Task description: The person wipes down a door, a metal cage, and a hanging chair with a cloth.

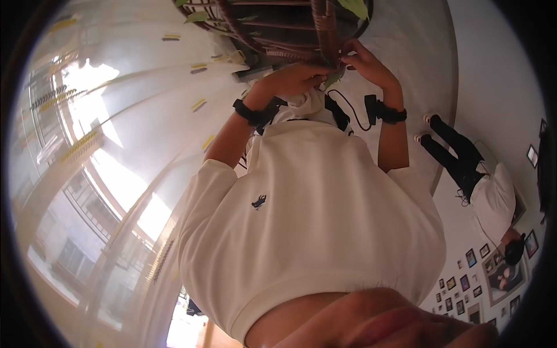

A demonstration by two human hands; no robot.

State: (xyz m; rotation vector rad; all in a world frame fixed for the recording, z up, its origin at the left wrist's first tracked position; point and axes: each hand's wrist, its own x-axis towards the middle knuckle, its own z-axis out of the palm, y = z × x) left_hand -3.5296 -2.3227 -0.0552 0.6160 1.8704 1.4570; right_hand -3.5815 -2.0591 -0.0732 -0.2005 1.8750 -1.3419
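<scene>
A dark brown wicker frame (322,23) with woven posts and crossbars fills the top of the head view. Green leaves (197,17) of a vine hang about it. My left hand (296,78) lies against the frame's near edge, fingers curled, with a green leaf (332,80) at its fingertips. To its right, my right hand (366,62) is raised beside the woven post, with thumb and fingers bent together at it. What it pinches is too small to make out. Each wrist wears a black strap (390,112); a small black box and a cable are at the right one.
On the left are bright windows and sheer curtains (116,191) with yellow and black marks. Another person (493,194) in a white top and dark trousers stands at the right, near a wall with several framed pictures (465,283). Pale floor (406,35) lies beside the frame.
</scene>
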